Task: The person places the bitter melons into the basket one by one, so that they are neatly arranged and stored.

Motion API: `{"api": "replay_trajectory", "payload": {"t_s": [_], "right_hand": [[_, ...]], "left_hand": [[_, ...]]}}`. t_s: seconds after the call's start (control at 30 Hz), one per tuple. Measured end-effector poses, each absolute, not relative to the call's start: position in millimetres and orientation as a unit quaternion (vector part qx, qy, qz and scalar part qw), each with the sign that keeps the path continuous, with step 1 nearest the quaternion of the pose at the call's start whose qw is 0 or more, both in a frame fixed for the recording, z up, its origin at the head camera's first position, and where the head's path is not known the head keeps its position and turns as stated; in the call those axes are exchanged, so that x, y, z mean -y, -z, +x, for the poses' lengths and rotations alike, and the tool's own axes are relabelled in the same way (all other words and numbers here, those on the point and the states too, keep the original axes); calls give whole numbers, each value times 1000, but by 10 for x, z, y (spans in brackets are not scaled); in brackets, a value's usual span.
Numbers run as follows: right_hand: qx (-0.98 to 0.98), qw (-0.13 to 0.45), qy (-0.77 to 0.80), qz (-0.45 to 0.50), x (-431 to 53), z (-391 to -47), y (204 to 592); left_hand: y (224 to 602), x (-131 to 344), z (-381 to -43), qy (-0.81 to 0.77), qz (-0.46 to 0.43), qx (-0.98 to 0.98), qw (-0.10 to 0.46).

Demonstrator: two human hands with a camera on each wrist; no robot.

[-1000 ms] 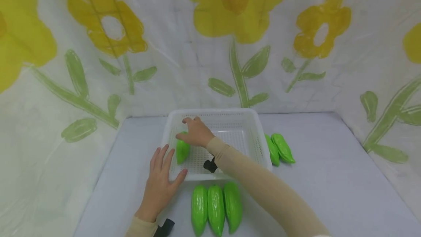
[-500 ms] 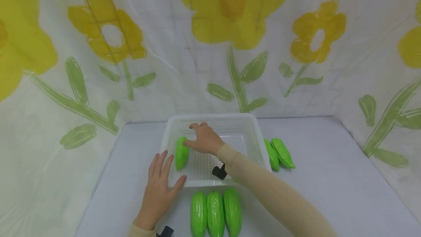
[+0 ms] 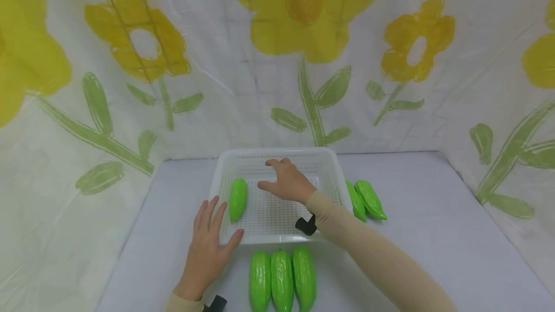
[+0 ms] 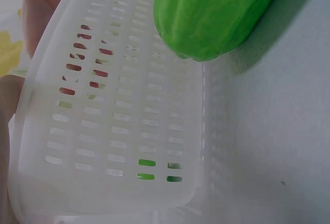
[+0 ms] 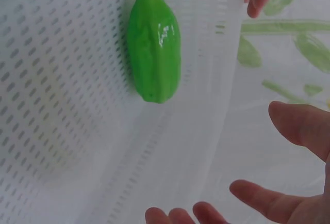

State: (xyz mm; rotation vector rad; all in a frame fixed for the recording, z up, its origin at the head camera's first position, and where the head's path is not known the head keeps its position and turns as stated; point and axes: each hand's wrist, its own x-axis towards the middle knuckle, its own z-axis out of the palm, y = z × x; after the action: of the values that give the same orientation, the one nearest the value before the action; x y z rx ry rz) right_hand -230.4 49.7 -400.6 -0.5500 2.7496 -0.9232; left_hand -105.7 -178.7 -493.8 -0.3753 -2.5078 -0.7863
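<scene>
A white perforated plastic basket (image 3: 284,239) sits on the table with one glossy, ridged green gourd (image 3: 238,200) lying lengthwise along its left side. My right hand (image 3: 289,183) hovers over the basket, thumb and fingers spread and holding nothing; the right wrist view shows the same gourd (image 5: 154,48) apart from the fingertips (image 5: 246,190). At the front left corner, my left hand (image 3: 207,252) rests with spread fingers by the basket's rim. Several more green gourds lie outside, one (image 4: 214,15) close by the basket wall in the left wrist view.
Three gourds (image 3: 282,280) lie side by side in front of the basket. Two more (image 3: 370,200) lie against its right side, one partly hidden by the rim. A white sheet (image 3: 243,105) painted with yellow flowers hangs behind the table (image 3: 433,235).
My right hand has let go of the gourd at the basket's left side and moved right, away from it. My left hand stays at the front left corner.
</scene>
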Motion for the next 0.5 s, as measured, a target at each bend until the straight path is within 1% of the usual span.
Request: {"api": "replay_trajectory", "payload": {"t_s": [0.5], "right_hand": [[-933,91,300,-176,-937,-2207,3899]], "left_hand": [[4928,1785,-1049,293,-127,920,228]]}}
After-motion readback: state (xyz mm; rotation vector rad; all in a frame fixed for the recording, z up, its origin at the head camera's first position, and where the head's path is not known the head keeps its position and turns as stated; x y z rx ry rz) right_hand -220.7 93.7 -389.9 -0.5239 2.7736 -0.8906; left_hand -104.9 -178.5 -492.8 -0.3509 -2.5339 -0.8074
